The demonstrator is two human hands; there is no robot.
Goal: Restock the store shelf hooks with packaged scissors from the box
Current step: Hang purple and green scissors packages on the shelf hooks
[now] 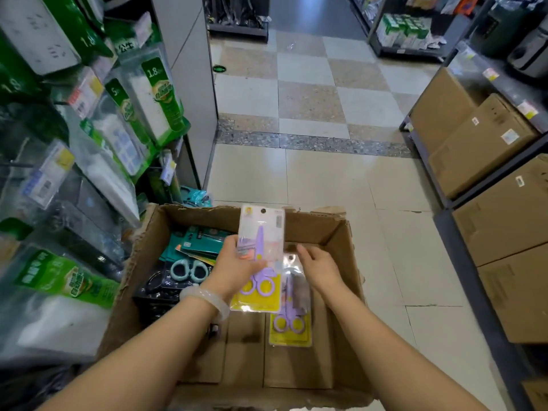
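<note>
Purple scissors pack (261, 256) upright, yellow-bottomed card, gripped by left hand (237, 262).

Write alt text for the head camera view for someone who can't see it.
A person's left hand holds a packaged purple scissors above an open cardboard box on a store floor, while the right hand reaches toward a second purple pack lying inside.

Both my forearms are bare, with no sleeves in view. On my left wrist sits a pale, translucent bangle (207, 298), smooth and rounded, perhaps jade or glass. My left hand (237, 266) and right hand (318, 266) wear no gloves.
</note>
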